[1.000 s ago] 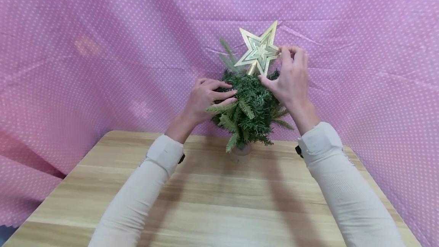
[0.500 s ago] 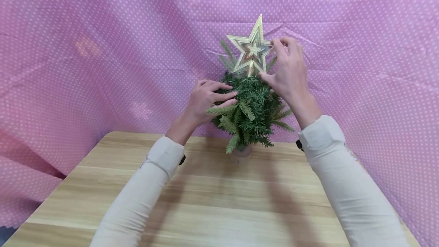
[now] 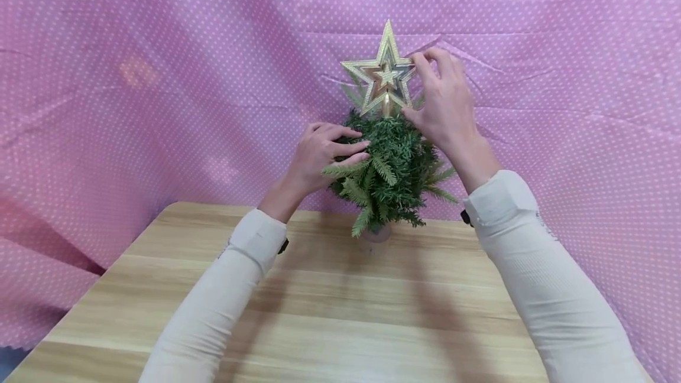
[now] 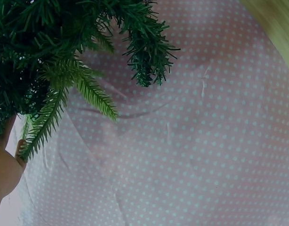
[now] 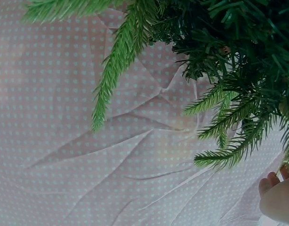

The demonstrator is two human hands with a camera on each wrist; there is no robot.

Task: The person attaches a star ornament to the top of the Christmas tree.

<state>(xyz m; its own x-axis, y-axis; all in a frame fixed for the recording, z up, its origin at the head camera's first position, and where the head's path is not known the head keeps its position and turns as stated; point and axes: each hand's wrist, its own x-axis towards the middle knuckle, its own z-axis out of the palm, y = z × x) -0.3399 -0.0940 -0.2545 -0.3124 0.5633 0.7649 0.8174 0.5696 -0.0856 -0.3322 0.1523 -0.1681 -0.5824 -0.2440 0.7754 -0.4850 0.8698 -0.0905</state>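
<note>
A small artificial Christmas tree (image 3: pixel 393 152), dark green with lighter fir sprigs, stands near the table's far edge. At its top is a gold star tree topper (image 3: pixel 387 78), upright, its short socket meeting the foliage. My right hand (image 3: pixel 448 99) holds the star's right side, fingers at its right point and thumb by a lower point. On the tree's left side my left hand (image 3: pixel 318 152) grips the foliage, fingertips among the needles. Branches (image 4: pixel 64 42) fill the left wrist view's upper left, and the right wrist view shows branches (image 5: pixel 243 70) too; the star appears in neither.
Under the tree is a pale, see-through-looking base (image 3: pixel 376 240) on the wooden table (image 3: pixel 340 318). Pink polka-dot cloth (image 3: pixel 186 75) hangs behind the table and along both sides.
The star has turned from leaning right to upright and shifted left over the treetop. My right hand has moved left and slightly up with it. The left hand stays put.
</note>
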